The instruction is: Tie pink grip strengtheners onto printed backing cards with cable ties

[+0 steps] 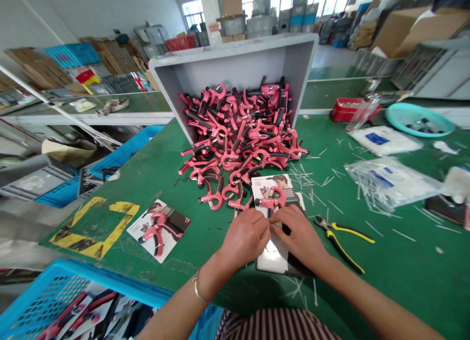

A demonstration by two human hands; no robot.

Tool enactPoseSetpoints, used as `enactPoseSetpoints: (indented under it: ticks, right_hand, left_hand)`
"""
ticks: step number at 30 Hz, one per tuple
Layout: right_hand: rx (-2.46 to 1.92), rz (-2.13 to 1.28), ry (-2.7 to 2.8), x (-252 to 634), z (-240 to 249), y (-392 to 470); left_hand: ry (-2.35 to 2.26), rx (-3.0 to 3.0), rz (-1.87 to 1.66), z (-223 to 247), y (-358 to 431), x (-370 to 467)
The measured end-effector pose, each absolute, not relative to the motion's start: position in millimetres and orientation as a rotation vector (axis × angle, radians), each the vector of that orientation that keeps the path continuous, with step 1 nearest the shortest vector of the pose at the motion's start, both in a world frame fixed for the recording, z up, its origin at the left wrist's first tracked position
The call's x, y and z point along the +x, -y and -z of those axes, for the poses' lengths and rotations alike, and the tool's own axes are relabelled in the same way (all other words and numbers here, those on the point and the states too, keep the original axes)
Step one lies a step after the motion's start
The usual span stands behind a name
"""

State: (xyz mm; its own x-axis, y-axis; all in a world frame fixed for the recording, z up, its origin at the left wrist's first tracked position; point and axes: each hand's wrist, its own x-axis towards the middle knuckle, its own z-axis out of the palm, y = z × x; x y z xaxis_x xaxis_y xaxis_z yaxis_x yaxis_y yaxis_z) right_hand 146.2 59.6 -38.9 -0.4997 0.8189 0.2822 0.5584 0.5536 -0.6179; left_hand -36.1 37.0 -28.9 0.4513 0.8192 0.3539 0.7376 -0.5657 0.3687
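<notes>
Pink grip lies just beyond our left hand and right hand, equally near both, its long axis part-hidden. Both pinch closed; on what, we can't tell.

The left hand and right hand partly hide one pink tool.

Pink-and-black hand grip, green tabletop, yellow-and-black pliers, grey bin

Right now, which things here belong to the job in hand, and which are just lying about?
Likely part of the job: pink grips, printed cards, white strips, pliers, grey bin.

Seemingly just lying about: turquoise dish, red box, crumpled cloth.
</notes>
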Motion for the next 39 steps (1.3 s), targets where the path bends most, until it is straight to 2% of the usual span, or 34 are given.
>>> enactPoseSetpoints:
  ticks: [8, 15, 19, 23, 26, 29, 32, 36, 39]
  right_hand:
    - [-1.021, -0.735, 2.104, 151, 40, -58]
    - [-0.864, -0.812, 2.209, 146, 49, -61]
    - [-0.825, -0.874, 2.283, 152, 50, -63]
    - [-1.139, -0.69, 2.114, 218, 65, -59]
    - [-1.598, -0.324, 2.199, 292, 94, -50]
    - [-1.872, -0.248, 2.337, 340, 118, -41]
    - [-1.881, -0.509, 2.261, 349, 117, -41]
    - [-1.604, -1.453, 1.618, 331, 88, -41]
    - [-1.258, -1.804, 1.267, 310, 68, -32]
  left_hand:
    - [-1.28, 2.229, -1.002, 31, -30, -31]
    - [-1.633, 2.053, -1.061, 77, -22, -33]
    - [-1.679, 2.06, -1.061, 83, -26, -42]
    - [-1.46, 1.911, -1.021, 76, -25, -58]
    - [-1.405, 1.492, -1.082, 70, -25, -70]
    - [-1.374, 1.146, -1.049, 64, -34, -69]
    - [-1.269, 1.001, -0.899, 53, -44, -60]
    - [-1.054, 0.88, -0.757, 37, -42, -50]
    - [-1.039, 0.879, -0.827, 34, -32, -47]
